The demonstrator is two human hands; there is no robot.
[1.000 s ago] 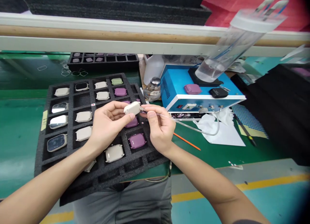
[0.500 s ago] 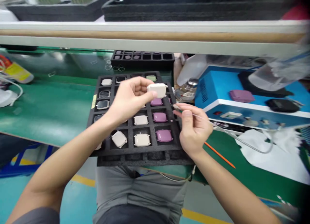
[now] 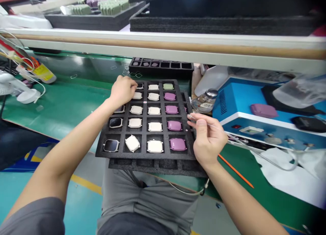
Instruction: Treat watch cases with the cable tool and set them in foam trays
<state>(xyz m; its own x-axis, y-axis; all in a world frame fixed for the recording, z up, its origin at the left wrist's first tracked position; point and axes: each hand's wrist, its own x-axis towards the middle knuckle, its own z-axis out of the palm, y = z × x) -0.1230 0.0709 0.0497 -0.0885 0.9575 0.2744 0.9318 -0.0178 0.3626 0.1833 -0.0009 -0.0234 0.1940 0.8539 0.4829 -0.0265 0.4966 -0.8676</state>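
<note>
My left hand [image 3: 123, 90] is over the far left corner of a black foam tray [image 3: 142, 154], fingers curled down at a compartment; whatever they hold is hidden. Watch cases fill the tray's compartments: cream ones such as a watch case [image 3: 155, 127], a column of purple ones like this purple watch case [image 3: 174, 125], one green watch case [image 3: 168, 86], and several with dark screens facing up, such as a watch [image 3: 115, 122]. By the tray's right edge, my right hand [image 3: 209, 136] pinches a thin clear tube [image 3: 216, 127] with a small pale tip.
Another black tray [image 3: 158, 166] lies beneath the first. To the right stand a glass jar [image 3: 205, 101] and a blue machine [image 3: 236, 96] with a purple case on top. An orange stick [image 3: 236, 171] and white paper [image 3: 282, 174] lie nearby. A shelf [image 3: 163, 46] crosses above.
My left hand has moved left and away from me, from above the tray's middle to its far left corner. The cream watch case it held up is out of sight. My right hand keeps its pinch.
</note>
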